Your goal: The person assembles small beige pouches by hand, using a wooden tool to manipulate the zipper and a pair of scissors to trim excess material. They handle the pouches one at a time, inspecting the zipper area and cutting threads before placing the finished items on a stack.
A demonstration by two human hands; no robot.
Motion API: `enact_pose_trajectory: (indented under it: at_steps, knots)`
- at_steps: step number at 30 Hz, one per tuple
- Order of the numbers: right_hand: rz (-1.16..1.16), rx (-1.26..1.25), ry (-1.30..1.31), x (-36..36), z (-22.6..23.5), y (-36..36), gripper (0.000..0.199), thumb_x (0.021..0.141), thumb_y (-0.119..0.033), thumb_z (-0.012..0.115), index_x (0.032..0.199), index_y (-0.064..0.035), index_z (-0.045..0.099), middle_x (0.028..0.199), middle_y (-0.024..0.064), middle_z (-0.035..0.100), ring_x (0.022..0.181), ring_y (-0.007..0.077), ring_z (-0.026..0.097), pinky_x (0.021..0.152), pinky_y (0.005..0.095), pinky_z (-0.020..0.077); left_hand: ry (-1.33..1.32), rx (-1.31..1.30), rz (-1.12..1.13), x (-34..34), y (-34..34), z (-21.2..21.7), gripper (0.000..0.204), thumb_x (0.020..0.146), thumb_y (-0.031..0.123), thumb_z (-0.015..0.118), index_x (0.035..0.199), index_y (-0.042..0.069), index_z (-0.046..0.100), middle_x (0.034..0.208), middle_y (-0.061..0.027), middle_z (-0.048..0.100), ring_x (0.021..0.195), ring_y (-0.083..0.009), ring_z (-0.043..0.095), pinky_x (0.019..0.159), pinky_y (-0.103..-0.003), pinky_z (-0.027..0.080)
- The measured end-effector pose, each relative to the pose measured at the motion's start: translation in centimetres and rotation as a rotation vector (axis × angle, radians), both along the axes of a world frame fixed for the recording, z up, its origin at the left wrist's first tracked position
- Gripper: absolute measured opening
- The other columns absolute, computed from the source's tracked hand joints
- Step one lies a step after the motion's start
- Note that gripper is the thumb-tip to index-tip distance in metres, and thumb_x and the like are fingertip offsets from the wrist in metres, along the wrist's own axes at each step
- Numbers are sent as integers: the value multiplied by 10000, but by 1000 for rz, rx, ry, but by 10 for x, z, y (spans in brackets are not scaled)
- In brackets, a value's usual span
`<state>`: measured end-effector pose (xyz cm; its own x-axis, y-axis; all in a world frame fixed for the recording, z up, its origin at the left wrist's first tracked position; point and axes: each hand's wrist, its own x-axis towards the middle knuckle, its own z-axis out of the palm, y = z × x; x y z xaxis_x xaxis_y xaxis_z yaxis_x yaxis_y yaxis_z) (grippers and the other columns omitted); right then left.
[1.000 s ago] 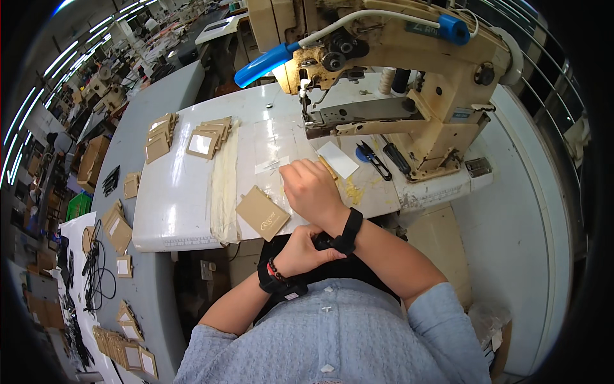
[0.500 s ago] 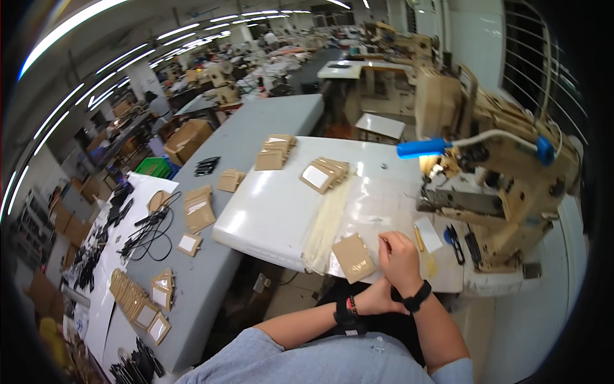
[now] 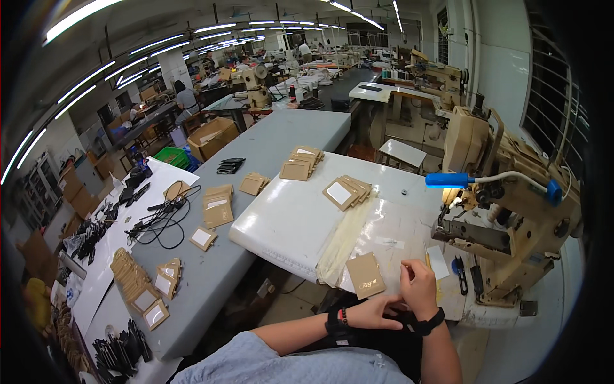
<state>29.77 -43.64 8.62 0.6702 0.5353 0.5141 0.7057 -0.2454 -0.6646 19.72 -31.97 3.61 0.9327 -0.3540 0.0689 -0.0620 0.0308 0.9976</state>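
My right hand (image 3: 419,287) rests on the white table's (image 3: 291,221) near edge, fingers curled over a small pale piece I cannot make out. My left hand (image 3: 374,313) reaches across below it, touching the right wrist by its black watch band. Just left of my hands lies a tan leather card piece (image 3: 365,275). A strip of pale cloth (image 3: 345,240) runs up the table toward a fanned stack of tan window pieces (image 3: 346,191).
A beige sewing machine (image 3: 511,217) with a blue-handled lamp (image 3: 451,180) stands at the right. Another tan stack (image 3: 300,163) sits at the table's far end. The grey bench (image 3: 211,269) at left carries more tan pieces, black cables and black parts. People work far behind.
The view has swung up and to the left, bringing the grey bench and the factory hall into sight. My hands stay together at the table's near edge by the tan piece.
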Motion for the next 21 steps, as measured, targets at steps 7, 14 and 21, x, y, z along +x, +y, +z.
enact_pose_trajectory:
  at_steps: [7,14,21]
  knots:
    - [69,-178,218,10,-36,-59,116,819,-47,646,910,24,650,752,132,618,642,232,607,611,307,483,76,-59,300,-70,73,-9,465,917,41,627,1361,10,490,1248,-113,603,1122,-145,585,979,-293,476]
    - [36,125,331,5,-66,-135,121,894,-32,637,994,34,632,936,47,597,854,126,562,762,257,466,-152,491,1294,-108,132,-8,223,878,86,650,1075,-14,672,873,-102,708,756,-151,658,703,-270,519]
    - [23,235,546,25,-82,-142,154,912,-59,639,1036,27,615,992,67,619,876,131,577,795,238,472,-502,999,1431,-87,178,-13,182,828,38,645,1008,15,660,889,-144,655,855,-302,626,788,-369,505]
